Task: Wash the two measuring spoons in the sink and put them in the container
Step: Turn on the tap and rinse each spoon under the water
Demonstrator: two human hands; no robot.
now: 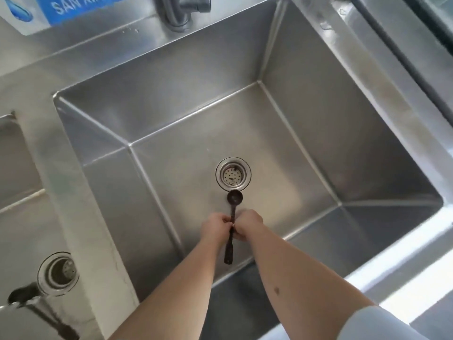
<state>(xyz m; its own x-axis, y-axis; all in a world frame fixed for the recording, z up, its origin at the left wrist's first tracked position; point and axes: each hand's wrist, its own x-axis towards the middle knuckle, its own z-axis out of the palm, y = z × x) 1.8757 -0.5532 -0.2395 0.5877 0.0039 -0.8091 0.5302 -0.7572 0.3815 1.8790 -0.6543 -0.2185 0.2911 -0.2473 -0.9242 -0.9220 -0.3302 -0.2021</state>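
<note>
A dark brown measuring spoon (pixel 232 209) is held over the steel sink (pixel 306 148), its round bowl pointing toward the drain (pixel 233 174) and its handle end hanging below my fists. My left hand (pixel 215 225) and my right hand (pixel 247 224) both pinch the handle at its middle, one from each side. A second dark spoon (pixel 23 296) lies in the neighbouring basin at the lower left, next to that basin's drain (pixel 58 273). No water is running. No container is in view.
A dark faucet base (pixel 181 13) stands behind the sink. A blue and white box (pixel 49 8) sits at the back left. A steel divider (pixel 63 192) separates the two basins. A dark-framed edge (pixel 416 45) runs along the right.
</note>
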